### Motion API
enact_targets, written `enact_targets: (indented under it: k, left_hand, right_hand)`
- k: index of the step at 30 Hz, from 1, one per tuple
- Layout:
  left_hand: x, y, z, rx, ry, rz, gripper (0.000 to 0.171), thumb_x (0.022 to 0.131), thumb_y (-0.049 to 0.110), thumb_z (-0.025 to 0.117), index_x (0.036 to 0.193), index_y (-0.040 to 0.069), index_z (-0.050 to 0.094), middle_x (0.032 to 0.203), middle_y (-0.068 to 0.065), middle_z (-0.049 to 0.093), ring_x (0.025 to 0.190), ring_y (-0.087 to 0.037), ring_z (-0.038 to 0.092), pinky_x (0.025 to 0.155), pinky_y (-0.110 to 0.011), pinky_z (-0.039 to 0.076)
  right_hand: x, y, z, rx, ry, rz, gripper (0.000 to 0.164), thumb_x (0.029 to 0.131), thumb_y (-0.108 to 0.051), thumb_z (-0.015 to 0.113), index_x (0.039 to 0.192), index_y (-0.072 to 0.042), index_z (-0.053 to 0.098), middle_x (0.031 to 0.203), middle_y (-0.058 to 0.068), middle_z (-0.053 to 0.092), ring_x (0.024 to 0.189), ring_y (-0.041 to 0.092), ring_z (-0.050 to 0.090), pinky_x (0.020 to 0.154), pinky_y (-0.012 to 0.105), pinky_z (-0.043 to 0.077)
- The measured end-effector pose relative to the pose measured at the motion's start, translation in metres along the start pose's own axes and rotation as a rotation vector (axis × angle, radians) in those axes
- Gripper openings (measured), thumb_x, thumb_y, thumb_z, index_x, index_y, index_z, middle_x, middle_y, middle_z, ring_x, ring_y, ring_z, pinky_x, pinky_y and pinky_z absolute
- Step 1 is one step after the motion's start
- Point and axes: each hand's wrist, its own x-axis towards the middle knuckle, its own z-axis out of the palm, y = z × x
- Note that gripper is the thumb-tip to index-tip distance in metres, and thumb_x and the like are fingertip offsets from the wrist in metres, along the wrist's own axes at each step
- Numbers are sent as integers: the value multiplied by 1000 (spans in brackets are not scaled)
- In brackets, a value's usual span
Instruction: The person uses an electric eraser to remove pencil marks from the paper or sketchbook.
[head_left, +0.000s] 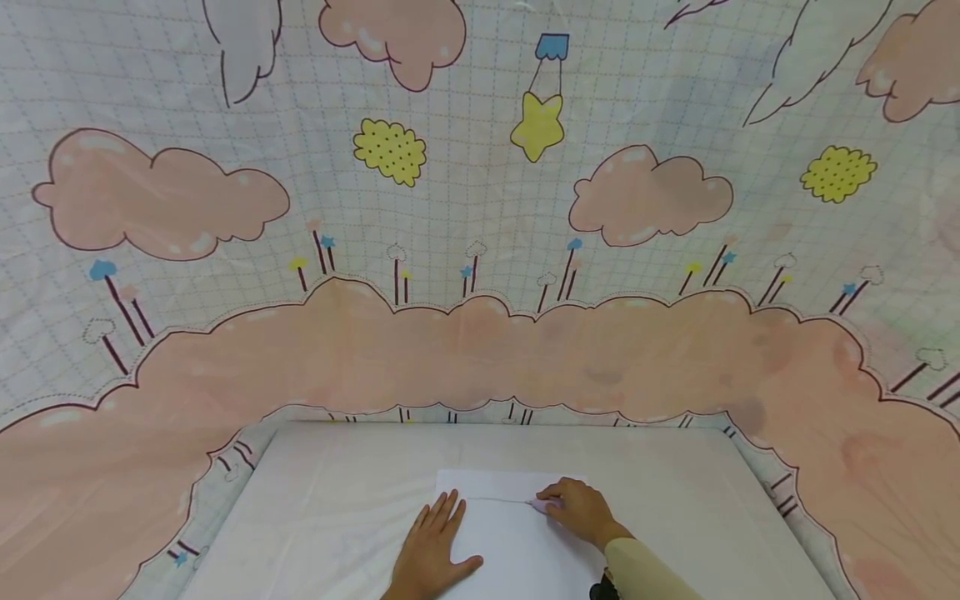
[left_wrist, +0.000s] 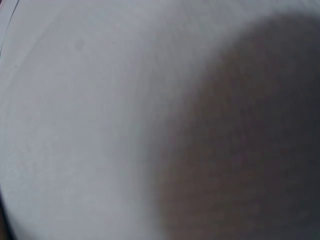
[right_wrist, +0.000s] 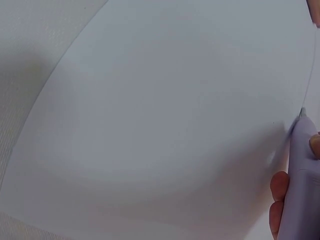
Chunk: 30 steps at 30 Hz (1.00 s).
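A white sheet of paper [head_left: 510,550] lies on the white-covered table. My left hand [head_left: 431,546] rests flat on the sheet's left side, fingers stretched forward and thumb out to the right. In the left wrist view a blurred, dark part of that hand [left_wrist: 250,150] fills the right side. My right hand [head_left: 581,507] grips a thick lavender pen-shaped tool [right_wrist: 302,175] with a small pointed grey tip; its exact kind I cannot tell. The tip meets the paper at the right end of a thin line [head_left: 495,500], which runs across the upper part of the sheet.
The white table [head_left: 337,492] extends around the paper on both sides and behind it. Beyond its far edge hangs a cloth backdrop [head_left: 480,358] printed with clouds and stars. A light sleeve [head_left: 648,571] covers my right forearm, with something black near the cuff.
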Motion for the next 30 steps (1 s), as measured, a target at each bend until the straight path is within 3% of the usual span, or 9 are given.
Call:
enact_targets:
  k: [2, 4, 7, 8, 11, 14, 22, 30]
  left_hand:
    - [-1, 0, 1, 3, 24, 4, 97, 82, 84, 39, 148, 13, 46, 157, -5, 38, 146, -25, 34, 119, -45, 25]
    - [-1, 0, 3, 7, 55, 10, 96, 83, 84, 38, 147, 13, 48, 156, -5, 39, 145, -25, 35, 123, -37, 11]
    - [-1, -1, 4, 9, 83, 14, 95, 83, 83, 39, 146, 14, 49, 156, -5, 40, 144, -24, 36, 120, -23, -10]
    - [-1, -1, 4, 9, 86, 14, 94, 83, 83, 39, 146, 14, 49, 156, -5, 41, 144, -24, 36, 119, -22, -10]
    - [-1, -1, 4, 16, 78, 13, 95, 83, 83, 40, 146, 13, 48, 156, -5, 40, 144, -24, 36, 123, -34, 9]
    - [0, 0, 2, 9, 49, 14, 95, 82, 83, 41, 147, 13, 48, 156, -6, 40, 145, -25, 35, 116, -45, 29]
    - [0, 0, 2, 5, -3, 7, 97, 83, 83, 39, 149, 12, 44, 158, -6, 36, 147, -25, 31, 117, -48, 28]
    - [0, -1, 5, 18, 70, 18, 95, 83, 84, 39, 146, 13, 49, 156, -5, 40, 144, -25, 36, 113, -47, 32]
  right_hand:
    - [0, 1, -1, -9, -3, 8, 16, 85, -16, 71, 98, -15, 79, 97, 0, 73, 95, 26, 69, 82, 48, 56]
    - [-1, 2, -3, -14, -2, 9, 15, 85, -16, 72, 98, -15, 79, 97, 0, 73, 94, 26, 69, 82, 48, 56]
    - [-1, 4, -3, -18, 6, 10, 15, 85, -17, 72, 98, -16, 79, 97, 0, 73, 95, 25, 69, 82, 47, 56]
    - [-1, 5, -3, -17, 8, 7, 15, 85, -17, 73, 98, -15, 79, 97, 0, 73, 94, 26, 69, 82, 47, 56]
    - [-2, 6, -2, -12, 9, 7, 15, 85, -16, 72, 98, -16, 79, 97, -1, 73, 94, 24, 69, 81, 46, 56]
    - [-2, 6, 0, -3, 7, -1, 15, 84, -15, 72, 97, -15, 79, 96, -1, 73, 93, 24, 69, 80, 46, 56]
    - [0, 2, 2, 6, -1, 10, 15, 84, -15, 72, 98, -16, 79, 96, -1, 73, 93, 24, 69, 81, 46, 56]
    - [1, 2, 4, -1, -3, 16, 15, 85, -16, 73, 98, -16, 79, 97, -1, 73, 94, 24, 69, 82, 47, 56]
